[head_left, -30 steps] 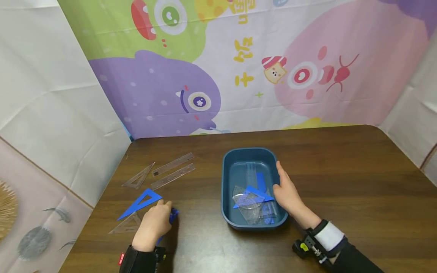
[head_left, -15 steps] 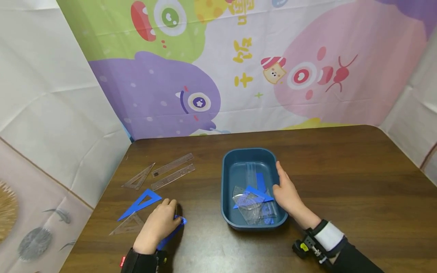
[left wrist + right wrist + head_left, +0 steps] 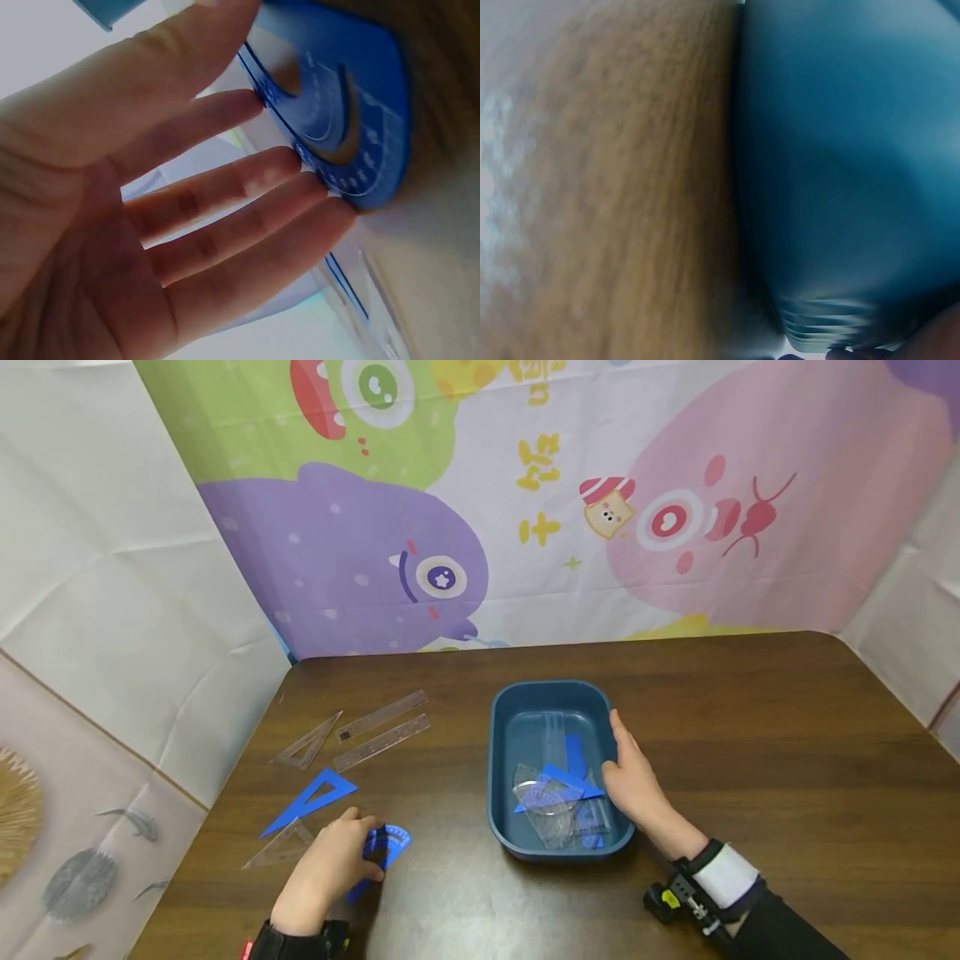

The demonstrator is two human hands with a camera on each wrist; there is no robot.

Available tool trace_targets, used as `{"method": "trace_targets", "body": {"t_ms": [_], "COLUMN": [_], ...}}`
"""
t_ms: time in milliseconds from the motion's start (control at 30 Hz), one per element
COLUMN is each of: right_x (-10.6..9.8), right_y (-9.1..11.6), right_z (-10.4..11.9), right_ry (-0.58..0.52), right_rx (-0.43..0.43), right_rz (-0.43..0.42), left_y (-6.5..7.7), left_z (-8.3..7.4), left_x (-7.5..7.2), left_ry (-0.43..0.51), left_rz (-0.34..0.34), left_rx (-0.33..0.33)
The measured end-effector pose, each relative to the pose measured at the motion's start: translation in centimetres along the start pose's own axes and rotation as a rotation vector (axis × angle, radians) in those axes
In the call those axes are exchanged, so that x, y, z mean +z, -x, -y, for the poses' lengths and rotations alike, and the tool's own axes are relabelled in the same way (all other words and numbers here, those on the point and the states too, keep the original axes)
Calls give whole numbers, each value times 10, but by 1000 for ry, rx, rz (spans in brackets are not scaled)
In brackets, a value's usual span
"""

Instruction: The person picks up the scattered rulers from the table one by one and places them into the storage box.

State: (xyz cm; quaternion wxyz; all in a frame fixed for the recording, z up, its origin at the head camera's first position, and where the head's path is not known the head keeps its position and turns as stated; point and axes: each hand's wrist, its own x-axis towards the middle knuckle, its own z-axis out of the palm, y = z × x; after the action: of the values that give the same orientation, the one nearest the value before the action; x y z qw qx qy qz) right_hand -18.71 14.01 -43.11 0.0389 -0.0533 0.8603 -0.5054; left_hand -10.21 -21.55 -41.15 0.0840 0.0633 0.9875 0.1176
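In the head view my left hand (image 3: pixel 333 860) holds a blue plastic protractor (image 3: pixel 396 842) over the table's left half. The left wrist view shows its fingertips along the straight edge of the protractor (image 3: pixel 375 112), the thumb close to its upper end. My right hand (image 3: pixel 636 785) holds the right side of a blue-green tray (image 3: pixel 497 760), thumb over the rim and fingers along the outside. Inside the tray lie a clear ruler (image 3: pixel 553 735), a blue set square (image 3: pixel 573 782) and overlapping clear pieces (image 3: pixel 551 822). The right wrist view is filled by the tray's outer wall (image 3: pixel 855 165).
Left of the tray, two clear rulers (image 3: pixel 382 742) lie on the brown wooden table (image 3: pixel 750 735). Near them are a clear set square (image 3: pixel 307 743), a blue set square (image 3: pixel 300 803) and another clear set square (image 3: pixel 277 852). A cartoon-printed cloth (image 3: pixel 525 593) hangs behind.
The blue protractor has come out from under my left hand, shifting slightly right, and more of it shows. The left hand has turned so its thumb is visible. My right hand stays at the tray.
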Motion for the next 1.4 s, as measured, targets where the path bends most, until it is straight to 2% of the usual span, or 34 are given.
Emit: {"method": "trace_targets", "body": {"t_ms": [167,367,433,500,667,767,900,1000,1100,1167,1267,1400], "right_x": [0,-1,-1,-1,0,0,-1,-2,-2,-2,-1,0], "right_y": [0,-1,-1,-1,-1,-1,-2,-2,-1,-1,0,1], "right_z": [0,1,1,1,1,1,0,0,0,0,0,1], "right_ry": [6,5,2,0,1,6,13,15,13,10,9,11], "right_rx": [0,-2,-2,-2,-1,4,3,4,6,6,7,15], "right_rz": [-2,3,5,6,8,7,-1,-4,-2,-3,-3,-1], "left_y": [-3,-3,-3,-4,-8,-12,-20,-26,-33,-38,-45,-52], "left_z": [-3,-6,-8,-9,-14,-22,-41,-61,-83,-98,-119,-139], "left_x": [-1,0,-1,0,1,-1,-8,-14,-16,-15,-12,-4], "left_ry": [3,21,17,2,-75,-88,-88,-99,-118,-144,-210,-287], "left_rz": [10,48,42,8,-136,-196,-292,-376,-424,-432,-405,-333], "left_rx": [4,-40,-36,-18,47,85,198,322,451,532,632,690]}}
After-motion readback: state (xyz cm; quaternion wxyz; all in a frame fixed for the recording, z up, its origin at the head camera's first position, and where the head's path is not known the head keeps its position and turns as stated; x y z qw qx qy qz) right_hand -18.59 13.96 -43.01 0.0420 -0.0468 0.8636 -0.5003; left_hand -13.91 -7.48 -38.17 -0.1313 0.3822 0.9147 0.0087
